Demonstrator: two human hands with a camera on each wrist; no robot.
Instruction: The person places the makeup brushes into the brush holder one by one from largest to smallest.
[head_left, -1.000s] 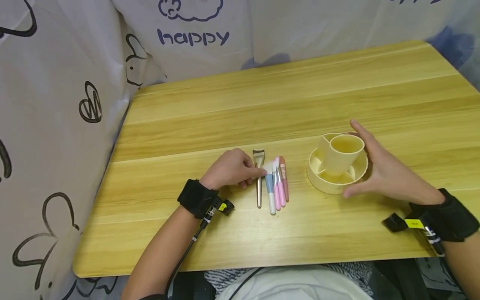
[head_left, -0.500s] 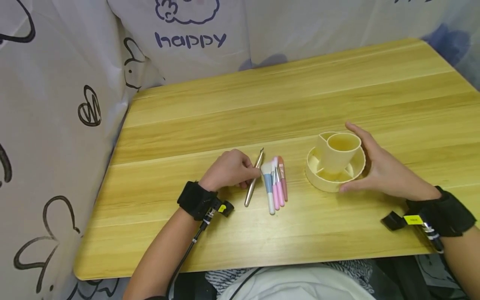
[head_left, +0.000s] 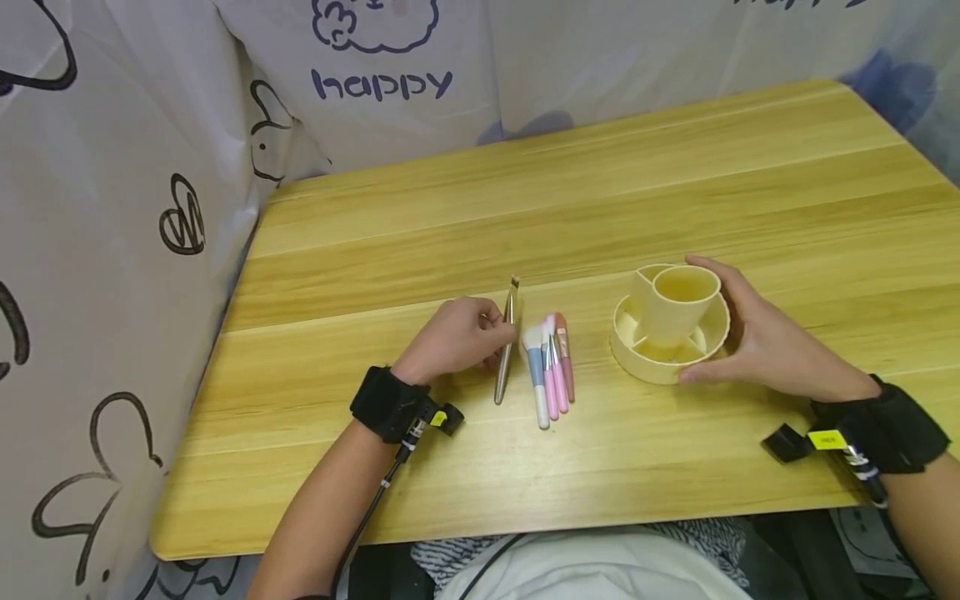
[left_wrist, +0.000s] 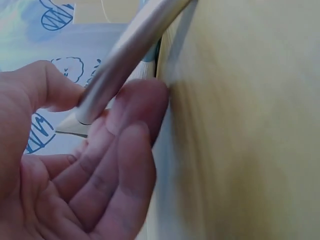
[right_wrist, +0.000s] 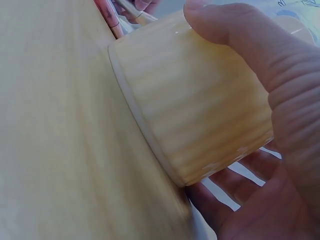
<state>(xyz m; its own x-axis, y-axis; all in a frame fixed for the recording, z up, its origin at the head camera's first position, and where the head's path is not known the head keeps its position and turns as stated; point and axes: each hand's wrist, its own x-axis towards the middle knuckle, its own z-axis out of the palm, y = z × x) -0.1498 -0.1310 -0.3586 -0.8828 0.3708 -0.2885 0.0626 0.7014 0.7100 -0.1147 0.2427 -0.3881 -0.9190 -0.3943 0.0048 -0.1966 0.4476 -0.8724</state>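
Observation:
My left hand (head_left: 461,337) pinches a slim metallic makeup brush (head_left: 503,371) between thumb and fingers, its bristle end pointing toward the far side of the table. In the left wrist view the thumb presses on the shiny handle (left_wrist: 132,55) from one side and fingertips meet it from the other. My right hand (head_left: 768,350) grips a round cream brush holder (head_left: 645,367) from its right side, thumb at the front and fingers behind. The holder stands upright with a taller cup in its middle and dividers around it. In the right wrist view its ribbed wall (right_wrist: 195,105) fills the grasp.
Between the hands several makeup brushes lie side by side, among them a blue-and-white one (head_left: 537,375), pink ones (head_left: 557,379) and a darker pink one (head_left: 567,358). All rest on a wood-grain table (head_left: 375,233). A white drawn-on cloth (head_left: 600,58) hangs behind it.
The metallic brush has shifted left, away from the other brushes, and turned edge-on in the left hand. The right hand's fingers have drawn in around the holder, which stays nearly in place.

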